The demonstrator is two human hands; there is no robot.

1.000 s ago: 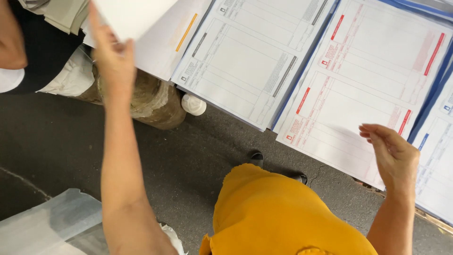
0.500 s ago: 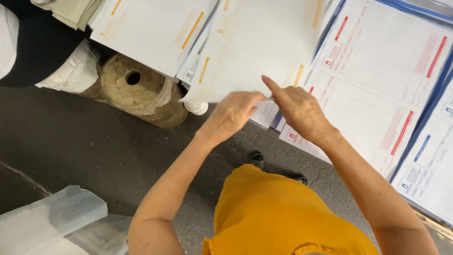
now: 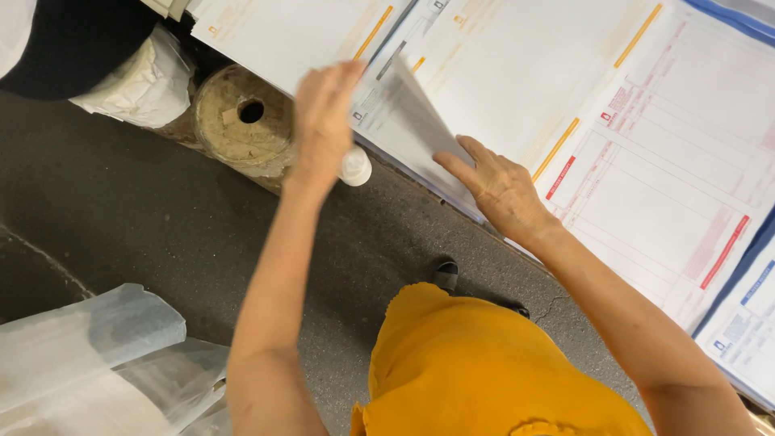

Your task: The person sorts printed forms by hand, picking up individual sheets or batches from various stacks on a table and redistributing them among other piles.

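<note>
I'm looking down past my orange top (image 3: 484, 363), which is filling the bottom of the view, w/ dark shoes (image 3: 446, 274) just showing on the grey floor (image 3: 145, 234) beyond it. Clear plastic sheeting (image 3: 89, 355) is lying crumpled on the floor at bottom left. My right hand (image 3: 500, 190) is resting flat, fingers spread & pressing down on the near edge of the paper stack, not gripping anything. My left hand (image 3: 323, 117) is reaching further out & pinching the corner of a lifted sheet (image 3: 404, 121), which is curling up off the stack btwn both hands, its far edge still lying on the pile. Just beside my left wrist a small white cap-like thing (image 3: 355, 165) is sitting at the edge of the surface; can't tell what it is. Left of that, a brown cardboard roll core (image 3: 242, 121) w/ a dark hole in its end is lying under the surface edge, next to a white wrapped bundle (image 3: 137, 85). Further out, printed forms (image 3: 662, 186) w/ red & orange bars are lying in overlapping rows across the surface, w/ blue-trimmed sheets (image 3: 743, 323) at far right. Another person's dark sleeve (image 3: 73, 40) is showing top left.
</note>
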